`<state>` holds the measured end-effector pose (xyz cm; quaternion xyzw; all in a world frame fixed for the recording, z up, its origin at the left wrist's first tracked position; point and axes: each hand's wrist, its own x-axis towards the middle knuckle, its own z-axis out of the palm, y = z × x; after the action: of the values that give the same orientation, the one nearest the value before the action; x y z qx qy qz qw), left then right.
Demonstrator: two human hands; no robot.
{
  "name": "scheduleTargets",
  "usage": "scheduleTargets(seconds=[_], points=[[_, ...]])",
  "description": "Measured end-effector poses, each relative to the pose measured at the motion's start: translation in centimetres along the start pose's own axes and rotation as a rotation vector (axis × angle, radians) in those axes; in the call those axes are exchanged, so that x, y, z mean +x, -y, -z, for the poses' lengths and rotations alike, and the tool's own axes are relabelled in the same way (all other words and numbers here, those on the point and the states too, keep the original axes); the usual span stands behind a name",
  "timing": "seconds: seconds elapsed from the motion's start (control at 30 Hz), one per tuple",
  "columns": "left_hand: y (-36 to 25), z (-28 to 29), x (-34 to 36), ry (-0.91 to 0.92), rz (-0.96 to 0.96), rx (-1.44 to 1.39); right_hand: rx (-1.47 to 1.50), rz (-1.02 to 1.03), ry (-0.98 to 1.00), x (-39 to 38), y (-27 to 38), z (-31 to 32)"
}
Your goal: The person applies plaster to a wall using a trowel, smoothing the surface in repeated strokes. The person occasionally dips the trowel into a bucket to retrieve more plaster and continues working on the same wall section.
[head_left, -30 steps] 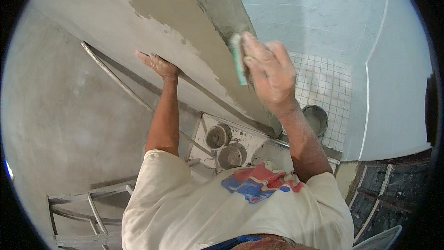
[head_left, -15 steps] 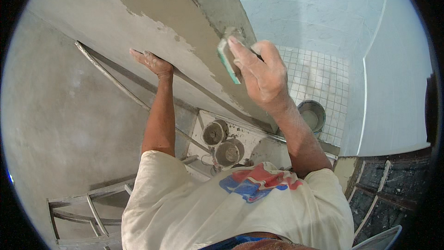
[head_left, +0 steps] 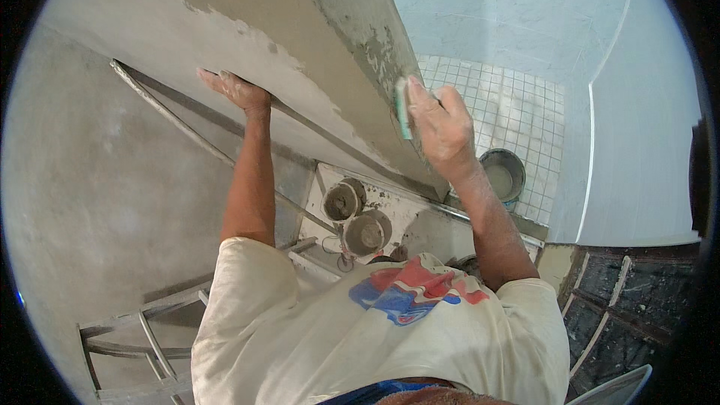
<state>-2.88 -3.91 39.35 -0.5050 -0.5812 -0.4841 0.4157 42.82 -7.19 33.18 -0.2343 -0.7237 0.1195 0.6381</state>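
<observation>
- At the narrow edge of the wall [head_left: 277, 75], the right hand [head_left: 445, 127] holds a green-sided float [head_left: 403, 111], its length roughly along that edge, probably so its flat side meets the surface evenly
- Off the wall, that hand's fingers are bent, pinching the float from behind, likely to stop it twisting; blur hides how each fingertip sits and how firmly the float bears
- On the wall's pale face, the left hand [head_left: 238, 92] lies out flat and carries nothing, fingers stretched and, as far as shows, close together, perhaps as a brace for the body; its palm is hidden
- Along the wall, beside its edge, runs a darker coat [head_left: 300, 26]; the left hand sits clear of it, which would spare it finger marks
- Near the wall's foot stand two buckets [head_left: 341, 201], and beyond the wall a third bucket [head_left: 504, 172] on tiled floor [head_left: 536, 124], seemingly within reach of either side
- Left of the wall slants a long pole [head_left: 169, 120], its support unclear
</observation>
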Motion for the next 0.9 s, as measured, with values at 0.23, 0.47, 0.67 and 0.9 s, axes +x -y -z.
scheduleTargets(seconds=[0.23, 0.47, 0.67, 0.9], points=[[2.9, 0.5, 0.0, 0.004, -0.176, 0.164, 0.086, 0.229, -0.111, 3.9, 4.0, 0.7], [4.0, 0.3, -0.1, 0.083, -0.168, 0.151, 0.044, -0.195, 0.065, -3.4, -2.2, 0.5], [5.3, 0.2, 0.3, 0.088, -0.253, 0.178, 0.159, 0.121, -0.096, 2.2, 2.3, 0.2], [5.7, 0.4, 0.8, 0.086, -0.279, 0.147, -0.014, -0.136, 0.025, -1.3, -1.9, 0.3]])
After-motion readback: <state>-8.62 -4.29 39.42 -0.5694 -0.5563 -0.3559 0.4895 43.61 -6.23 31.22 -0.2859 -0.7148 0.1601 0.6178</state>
